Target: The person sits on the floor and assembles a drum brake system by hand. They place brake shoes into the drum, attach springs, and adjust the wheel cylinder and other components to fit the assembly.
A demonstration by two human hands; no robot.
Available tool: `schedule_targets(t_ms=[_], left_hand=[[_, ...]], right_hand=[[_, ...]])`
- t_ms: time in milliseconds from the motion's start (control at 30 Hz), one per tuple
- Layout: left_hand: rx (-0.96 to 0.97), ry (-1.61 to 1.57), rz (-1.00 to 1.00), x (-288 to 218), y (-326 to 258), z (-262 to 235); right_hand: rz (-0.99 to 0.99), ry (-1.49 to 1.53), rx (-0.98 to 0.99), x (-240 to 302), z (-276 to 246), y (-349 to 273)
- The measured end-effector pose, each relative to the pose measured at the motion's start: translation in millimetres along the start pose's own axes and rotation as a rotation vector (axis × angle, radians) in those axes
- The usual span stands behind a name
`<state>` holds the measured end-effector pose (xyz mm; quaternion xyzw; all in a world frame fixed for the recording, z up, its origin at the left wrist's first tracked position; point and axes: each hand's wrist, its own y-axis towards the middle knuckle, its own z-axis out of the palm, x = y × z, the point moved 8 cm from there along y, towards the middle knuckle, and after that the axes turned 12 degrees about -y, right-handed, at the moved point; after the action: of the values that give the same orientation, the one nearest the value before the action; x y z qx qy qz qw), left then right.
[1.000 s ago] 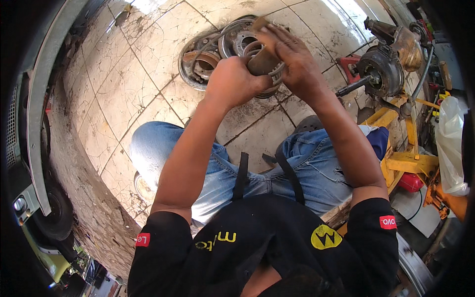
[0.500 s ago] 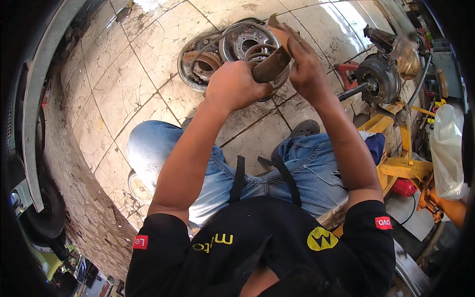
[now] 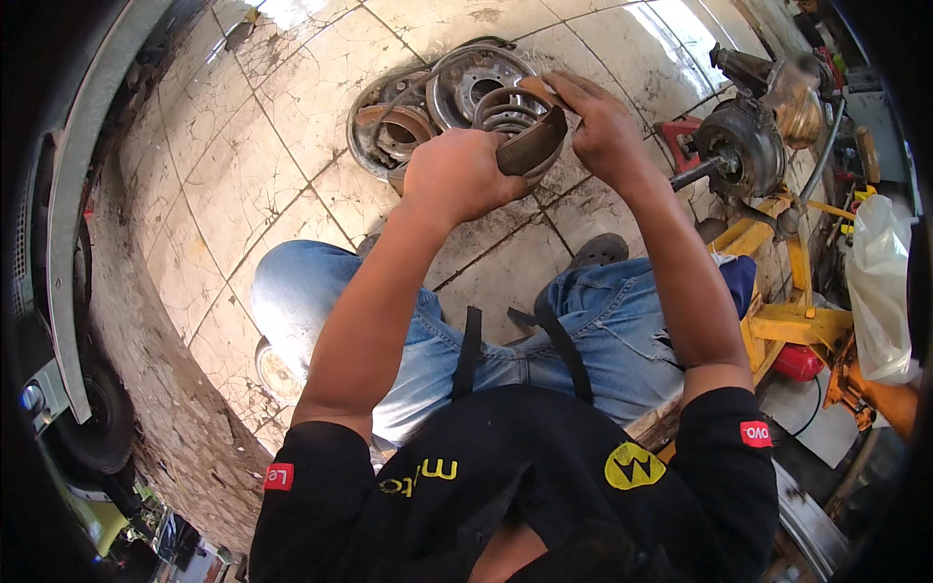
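Note:
My left hand (image 3: pixel 455 175) is closed around one end of a curved brake shoe (image 3: pixel 533 144), its dark brown lining facing up towards me. At the far end of the shoe is my right hand (image 3: pixel 604 131), its fingers bent over a piece of tan-brown sandpaper (image 3: pixel 536 89). Most of that sheet is hidden under the fingers. On the tiled floor beyond my hands lie a rusty brake drum part (image 3: pixel 398 124) and a round metal drum or hub (image 3: pixel 476 78). Curved metal rings (image 3: pixel 505 105) show just behind the shoe.
To the right stands an axle assembly with a round brake hub (image 3: pixel 743 146), beside a yellow metal stand (image 3: pixel 797 325). A whitish plastic bag (image 3: pixel 877 291) hangs at the far right. A red part (image 3: pixel 677 141) sits near the axle. At the left are a rough ledge (image 3: pixel 165 389) and a tyre (image 3: pixel 97 408).
My right hand has slid slightly down along the shoe, and the sandpaper that stuck up above the fingers now lies lower. The brake shoe has tilted a little; my left hand keeps its grip.

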<state>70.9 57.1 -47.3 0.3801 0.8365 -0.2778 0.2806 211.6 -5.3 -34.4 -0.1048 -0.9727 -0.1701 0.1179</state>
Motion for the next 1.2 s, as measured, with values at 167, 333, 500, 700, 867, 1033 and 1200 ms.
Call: schedule_targets(t_ms=[167,333,500,700,867,1033,1200], left_hand=[[0.018,0.017,-0.048,5,4,1],[0.043,0.091,-0.063,7,3,2],[-0.044,0.132,-0.003,4,6,3],[-0.039,0.102,-0.062,9,6,0],[-0.043,0.143,0.012,3,6,7],[-0.001,0.168,-0.028,9,10,9],[-0.074,0.088,0.006,4,6,2]], right_hand=[[-0.14,-0.018,0.022,18,-3,2],[-0.112,0.181,-0.043,30,-20,1],[-0.025,-0.17,0.036,1,6,-4],[-0.151,-0.215,-0.025,24,-3,-8],[0.076,-0.155,0.051,-15,0,-5],[-0.057,-0.271,0.082,11,6,-10],[-0.069,-0.107,-0.052,8,-9,-6]])
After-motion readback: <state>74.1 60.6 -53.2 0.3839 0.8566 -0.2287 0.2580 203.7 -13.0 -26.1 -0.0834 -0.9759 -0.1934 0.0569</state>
